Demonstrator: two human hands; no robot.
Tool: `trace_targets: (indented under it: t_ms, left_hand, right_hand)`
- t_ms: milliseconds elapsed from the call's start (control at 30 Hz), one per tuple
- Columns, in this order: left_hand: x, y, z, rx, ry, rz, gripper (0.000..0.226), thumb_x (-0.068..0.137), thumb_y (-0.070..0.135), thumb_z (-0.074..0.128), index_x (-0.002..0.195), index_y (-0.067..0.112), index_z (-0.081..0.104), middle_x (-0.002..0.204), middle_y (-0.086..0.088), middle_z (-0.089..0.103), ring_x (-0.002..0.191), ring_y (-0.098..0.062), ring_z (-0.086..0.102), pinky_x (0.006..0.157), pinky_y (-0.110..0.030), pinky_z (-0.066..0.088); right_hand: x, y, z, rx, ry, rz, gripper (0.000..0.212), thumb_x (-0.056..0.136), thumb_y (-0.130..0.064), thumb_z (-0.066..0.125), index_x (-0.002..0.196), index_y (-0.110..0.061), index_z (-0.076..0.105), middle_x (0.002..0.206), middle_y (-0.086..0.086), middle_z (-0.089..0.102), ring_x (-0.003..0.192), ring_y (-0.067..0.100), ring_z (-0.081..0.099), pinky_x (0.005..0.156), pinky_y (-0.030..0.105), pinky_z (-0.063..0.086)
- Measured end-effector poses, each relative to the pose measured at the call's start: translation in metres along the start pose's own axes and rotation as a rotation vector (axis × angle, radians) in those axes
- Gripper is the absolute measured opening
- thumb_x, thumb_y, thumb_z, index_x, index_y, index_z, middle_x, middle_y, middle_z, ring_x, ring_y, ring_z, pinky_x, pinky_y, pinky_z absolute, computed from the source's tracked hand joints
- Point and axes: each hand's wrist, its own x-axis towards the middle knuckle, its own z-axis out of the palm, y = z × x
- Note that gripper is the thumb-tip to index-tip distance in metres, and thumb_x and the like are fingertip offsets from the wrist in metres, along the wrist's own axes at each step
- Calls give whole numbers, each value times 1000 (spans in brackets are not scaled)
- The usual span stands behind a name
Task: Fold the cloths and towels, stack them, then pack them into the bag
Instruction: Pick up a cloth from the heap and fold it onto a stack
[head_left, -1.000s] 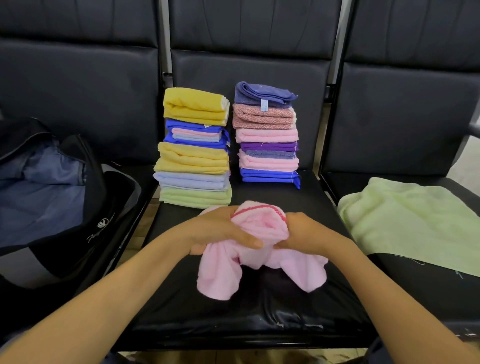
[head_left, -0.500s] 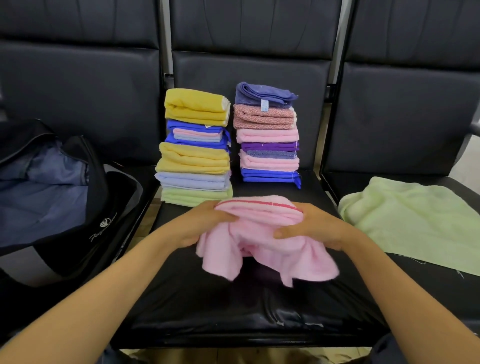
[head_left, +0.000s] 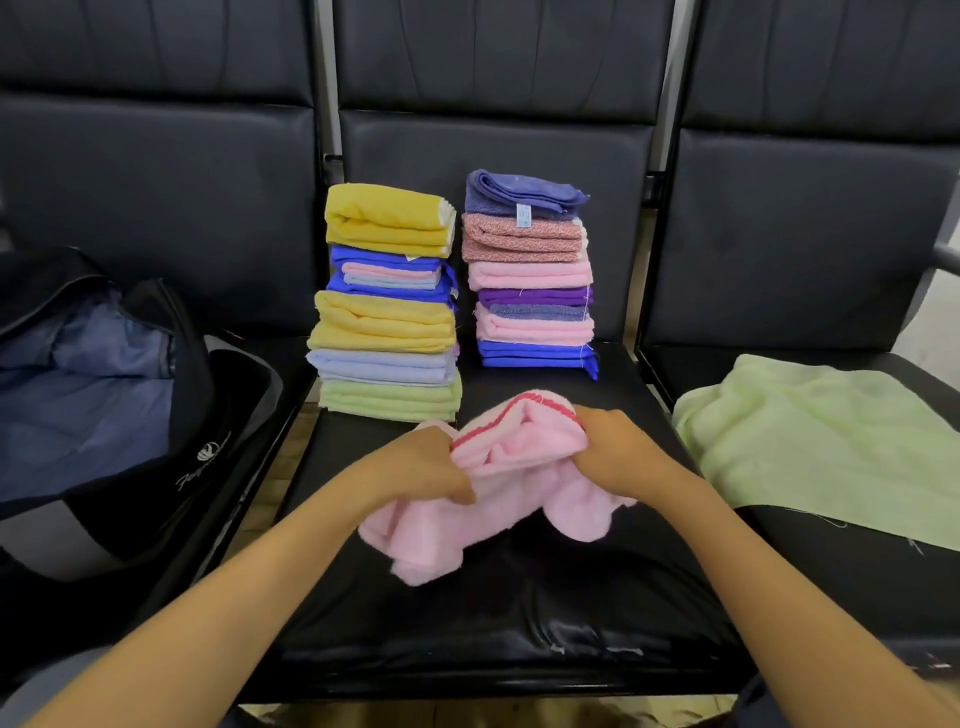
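Left hand (head_left: 422, 470) and right hand (head_left: 618, 449) both grip the bunched pink towel (head_left: 498, 499) between them

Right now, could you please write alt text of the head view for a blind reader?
Left hand and right hand grip a crumpled pink towel over a black seat, before two stacks of folded cloths. An open bag sits left, a green towel right.

Black fabric bag (head_left: 228, 395), at left: white round emblem (head_left: 208, 451) on its side wall, with white slanted cursive script (head_left: 200, 472) just below it. Letters too blurred to read. Folded blue-violet towel (head_left: 519, 189), uppermost at right: small pale-blue sewn tag (head_left: 523, 215), print illegible.
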Motion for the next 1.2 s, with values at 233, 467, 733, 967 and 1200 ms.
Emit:
trace_targets:
  t_ms: [233,467,733,967,1200]
  left_hand:
    - [4,-12,-12,-394,9,0,30,85,22,68,114,19,63,110,-4,69,103,-24,64,99,-44,48]
    - [-8,8,-18,-889,-109,54,34,80,7,72,114,11,66,109,-13,71,104,-30,67,90,-43,54]
    - [-9,3,-13,-303,-224,-44,47,65,15,83,109,12,69,106,-10,72,100,-28,67,94,-44,52]
    - [-4,-11,-19,-11,-113,11,26,84,15,67,110,14,63,110,-5,67,105,-21,61,97,-37,48]
    - [-10,-8,-27,-660,-177,106,34,86,5,65,117,19,59,114,-5,70,106,-23,66,95,-39,51]
  right_hand:
    - [-2,12,-7,524,-148,-49,45,81,-23,74,124,-24,58,119,-5,66,109,12,61,99,36,48]
    - [-10,9,-16,314,-401,-73,56,63,-29,88,109,-41,58,105,-18,66,98,1,62,80,19,51]
    - [1,9,-9,-176,45,-50,8,93,-24,48,97,-31,50,86,-10,53,85,18,57,76,32,48]
    - [0,17,-9,356,-4,-105,31,87,-21,68,117,-18,60,111,-5,66,103,13,62,91,30,49]
    - [-10,18,-22,688,-275,-78,59,68,-13,84,121,-27,62,113,-7,70,106,12,65,93,33,51]
